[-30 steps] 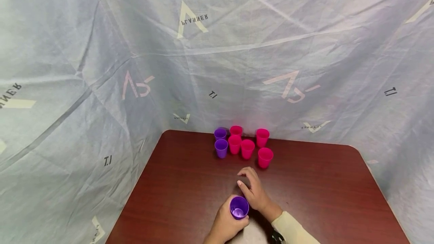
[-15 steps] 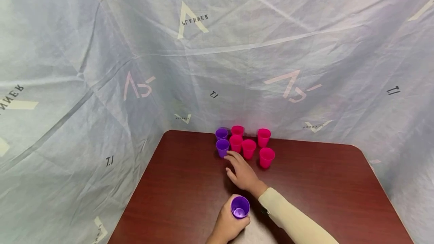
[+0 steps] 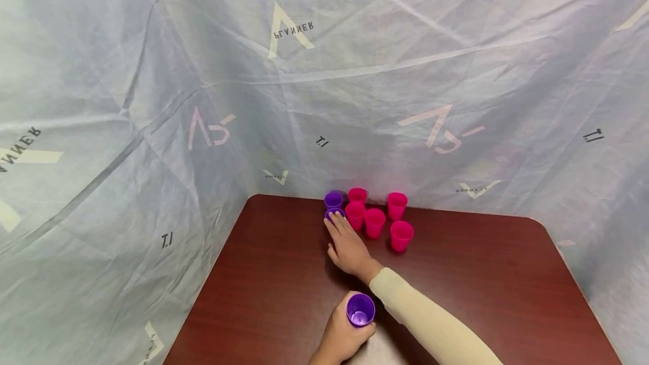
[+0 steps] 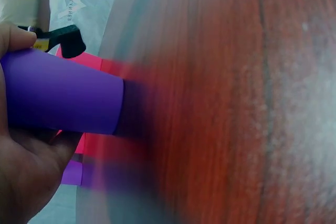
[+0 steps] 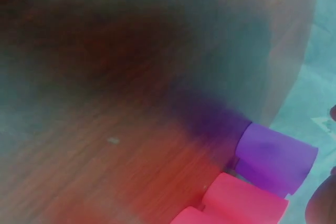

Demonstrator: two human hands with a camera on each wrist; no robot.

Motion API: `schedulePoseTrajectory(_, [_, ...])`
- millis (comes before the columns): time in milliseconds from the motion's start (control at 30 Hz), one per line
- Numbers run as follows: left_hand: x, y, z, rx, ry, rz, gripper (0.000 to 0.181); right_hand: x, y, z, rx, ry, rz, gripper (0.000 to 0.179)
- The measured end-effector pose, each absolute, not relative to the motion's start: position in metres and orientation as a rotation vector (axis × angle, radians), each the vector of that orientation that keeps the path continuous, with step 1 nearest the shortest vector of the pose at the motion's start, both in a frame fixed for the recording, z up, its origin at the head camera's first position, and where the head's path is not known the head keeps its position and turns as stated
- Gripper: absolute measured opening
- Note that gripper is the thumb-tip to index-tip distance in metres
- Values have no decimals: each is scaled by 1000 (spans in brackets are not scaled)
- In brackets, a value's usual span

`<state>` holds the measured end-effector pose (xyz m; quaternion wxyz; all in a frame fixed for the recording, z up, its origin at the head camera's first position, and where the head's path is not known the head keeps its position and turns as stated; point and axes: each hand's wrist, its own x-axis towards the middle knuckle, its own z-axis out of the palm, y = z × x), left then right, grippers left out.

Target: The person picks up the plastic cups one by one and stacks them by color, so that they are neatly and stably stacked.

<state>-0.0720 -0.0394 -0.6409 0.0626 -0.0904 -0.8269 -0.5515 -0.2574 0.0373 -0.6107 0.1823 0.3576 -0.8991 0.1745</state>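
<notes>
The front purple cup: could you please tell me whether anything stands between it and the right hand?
Nothing visible does: in the head view, the right hand has its fingers overlapping the front purple cup. A pink cup stands to its right and the rear purple cup behind, neither in the way.

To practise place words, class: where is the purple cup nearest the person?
In the head view, the cup is at bottom centre, held in the left hand, left of the right sleeve.

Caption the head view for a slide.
Left hand grips a purple cup; right hand partly hides another purple cup beside pink cups.
</notes>
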Motion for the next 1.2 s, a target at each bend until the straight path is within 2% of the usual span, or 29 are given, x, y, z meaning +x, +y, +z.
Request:
schedulePoseTrajectory(300, [-71,-40,-641,-264,-2512,-1653,57,-270,28,-609,970,-2669,257,77])
schedulePoseTrajectory(600, [-70,-38,-642,-248,-2507,-1683,60,-281,24,-608,944,-2766,152,74])
schedulePoseTrajectory(1200, [-71,-38,-640,-234,-2498,-1688,61,-283,21,-613,943,-2797,161,49])
